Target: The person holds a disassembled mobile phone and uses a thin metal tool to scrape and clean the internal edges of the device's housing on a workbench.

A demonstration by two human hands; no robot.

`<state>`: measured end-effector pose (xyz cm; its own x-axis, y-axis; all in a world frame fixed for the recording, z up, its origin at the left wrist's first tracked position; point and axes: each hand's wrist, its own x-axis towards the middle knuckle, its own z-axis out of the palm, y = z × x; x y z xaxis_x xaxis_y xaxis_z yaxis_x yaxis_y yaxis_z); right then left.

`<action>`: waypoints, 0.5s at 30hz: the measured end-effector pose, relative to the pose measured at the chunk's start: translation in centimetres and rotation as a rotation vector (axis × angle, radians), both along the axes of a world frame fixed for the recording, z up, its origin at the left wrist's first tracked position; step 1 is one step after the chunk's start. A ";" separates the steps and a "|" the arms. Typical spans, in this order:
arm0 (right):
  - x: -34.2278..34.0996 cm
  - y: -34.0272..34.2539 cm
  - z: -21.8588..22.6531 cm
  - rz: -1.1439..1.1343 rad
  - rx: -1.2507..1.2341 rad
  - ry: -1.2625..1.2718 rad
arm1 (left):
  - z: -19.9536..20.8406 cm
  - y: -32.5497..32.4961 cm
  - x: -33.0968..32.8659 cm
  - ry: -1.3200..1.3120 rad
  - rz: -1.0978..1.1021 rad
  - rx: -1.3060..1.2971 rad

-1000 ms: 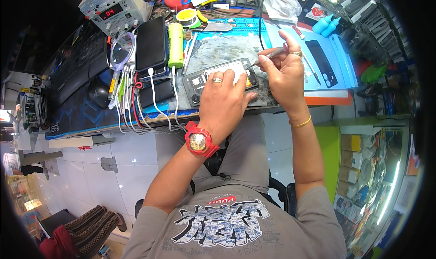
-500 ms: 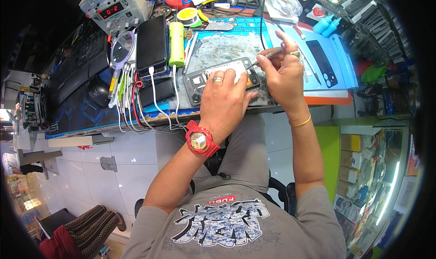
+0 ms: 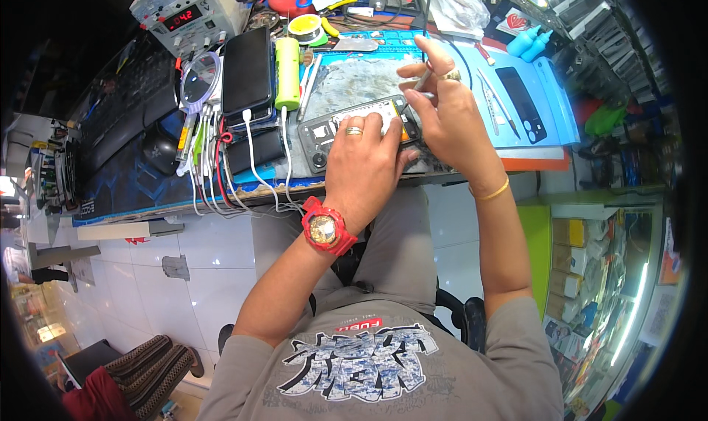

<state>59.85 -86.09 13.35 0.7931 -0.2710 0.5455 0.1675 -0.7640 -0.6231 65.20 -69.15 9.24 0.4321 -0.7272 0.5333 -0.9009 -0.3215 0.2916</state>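
An opened smartphone (image 3: 318, 135) with its inner parts bare lies on the grey work mat (image 3: 346, 78). My left hand (image 3: 365, 152) steadies it, fingertips pressed on its inside and thumb along the near edge. The fingers hide part of the phone's middle. Above the phone's right end, my right hand (image 3: 453, 115) is raised and pinches a slim grey pen-like tool (image 3: 422, 80) between thumb and fingers. The tool's tip is hard to make out, and I cannot tell whether it touches the phone.
Left of the mat stand a green battery-shaped charger (image 3: 287, 74), a black tablet-like device (image 3: 248, 74) and white cables (image 3: 254, 155). A power supply (image 3: 181, 22) is behind them. Tweezers (image 3: 501, 107) and a phone back cover (image 3: 520, 104) lie on the blue mat at right.
My right hand has shifted slightly left, and its tool now stands steeper. A dark cable beyond that hand has swung right. The power supply's red digits differ. My left hand stays put.
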 end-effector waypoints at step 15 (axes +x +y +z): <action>0.1 0.0 0.3 -0.005 0.071 0.041 | -0.1 0.2 -0.2 0.006 0.017 0.001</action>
<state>59.99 -86.14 13.61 0.8130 -0.3122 0.4914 0.1366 -0.7182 -0.6823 65.01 -68.99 9.17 0.4473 -0.7206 0.5298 -0.8937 -0.3368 0.2965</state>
